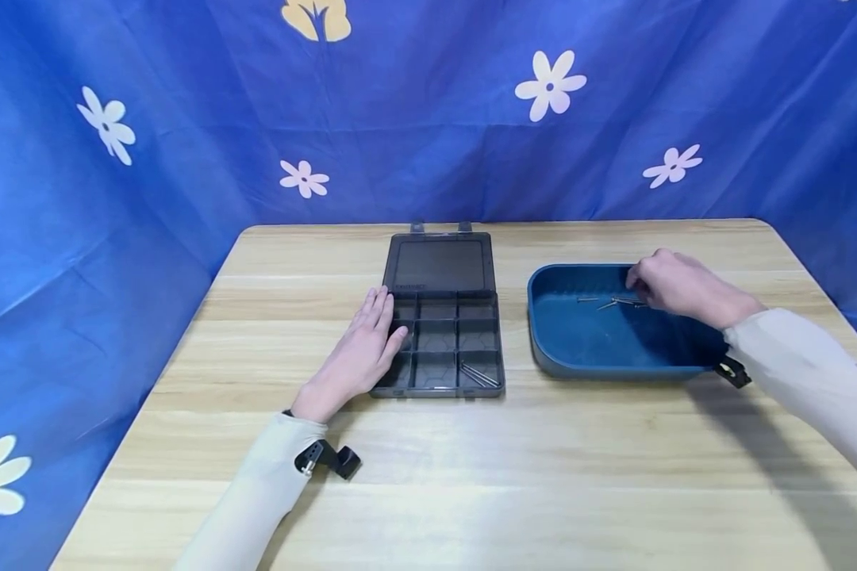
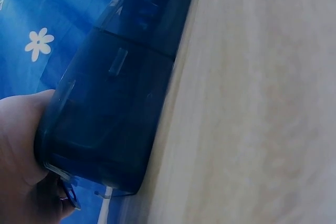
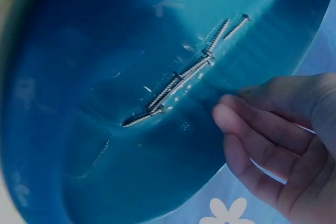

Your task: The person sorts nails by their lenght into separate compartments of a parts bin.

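Note:
A dark translucent compartment box lies on the table with its lid folded back. My left hand rests along the box's left side, fingers extended; the left wrist view shows the box's side wall close up. A few long screws lie in the front right compartment. To the right stands a blue bin. My right hand reaches over its back right rim, fingers loosely bent. In the right wrist view, several screws lie on the bin floor, apart from the fingertips, and no held screw shows.
The wooden table has rounded back corners. Behind it and at the left hangs a blue curtain with white flowers. Black wrist mounts stick out from the sleeves. A gap of tabletop separates box and bin.

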{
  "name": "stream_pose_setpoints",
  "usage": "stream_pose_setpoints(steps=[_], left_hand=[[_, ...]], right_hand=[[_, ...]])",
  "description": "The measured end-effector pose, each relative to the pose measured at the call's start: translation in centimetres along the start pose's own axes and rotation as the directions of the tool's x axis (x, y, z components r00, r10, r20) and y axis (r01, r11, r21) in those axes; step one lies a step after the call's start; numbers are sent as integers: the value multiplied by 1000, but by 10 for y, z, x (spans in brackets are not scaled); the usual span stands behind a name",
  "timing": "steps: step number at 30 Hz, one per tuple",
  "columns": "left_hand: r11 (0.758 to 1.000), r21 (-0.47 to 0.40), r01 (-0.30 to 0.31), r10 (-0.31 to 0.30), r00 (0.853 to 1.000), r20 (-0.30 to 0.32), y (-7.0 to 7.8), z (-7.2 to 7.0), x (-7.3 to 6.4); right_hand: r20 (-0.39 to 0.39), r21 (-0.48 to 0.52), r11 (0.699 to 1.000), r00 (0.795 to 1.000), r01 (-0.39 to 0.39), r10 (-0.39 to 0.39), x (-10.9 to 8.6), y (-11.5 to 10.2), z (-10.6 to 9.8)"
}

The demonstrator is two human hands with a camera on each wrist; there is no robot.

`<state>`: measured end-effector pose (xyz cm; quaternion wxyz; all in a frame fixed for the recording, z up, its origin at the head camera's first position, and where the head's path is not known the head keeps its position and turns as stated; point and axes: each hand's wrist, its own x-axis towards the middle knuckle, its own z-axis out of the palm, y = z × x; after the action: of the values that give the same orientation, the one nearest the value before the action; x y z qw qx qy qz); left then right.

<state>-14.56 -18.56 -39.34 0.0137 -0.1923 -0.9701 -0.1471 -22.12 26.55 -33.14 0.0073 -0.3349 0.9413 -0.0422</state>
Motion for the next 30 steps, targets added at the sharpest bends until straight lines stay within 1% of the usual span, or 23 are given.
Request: stream_pose_setpoints(steps=[6, 8, 13, 16, 23, 27, 30], left_hand=[[1000, 8, -6, 6, 1000, -3, 0, -1, 0], [1000, 13, -1, 1, 1000, 2, 0, -1, 0], [1000, 24, 8, -8, 1000, 13, 1, -2, 0], [1000, 23, 1, -2, 1000, 17, 2, -2, 0], [1000, 23, -6, 6, 1000, 6, 3, -1, 2], [1000, 17, 2, -2, 1000, 8, 2, -1, 1], [1000, 13, 9, -9, 1000, 6, 1, -2, -2]], right_hand=[[67, -5, 999, 997, -41, 42, -1, 0, 3], [72, -4, 999, 996, -48, 48, -2, 0, 5], [50, -11, 999, 998, -34, 35, -4, 1, 11], [44, -21, 1000, 999, -22, 23, -6, 4, 15], [48, -21, 999, 998, -29, 30, -10, 13, 24], [15, -42, 999, 1000, -23, 24, -9, 19, 28], [-6, -38, 999, 1000, 6, -6, -9, 20, 31]])
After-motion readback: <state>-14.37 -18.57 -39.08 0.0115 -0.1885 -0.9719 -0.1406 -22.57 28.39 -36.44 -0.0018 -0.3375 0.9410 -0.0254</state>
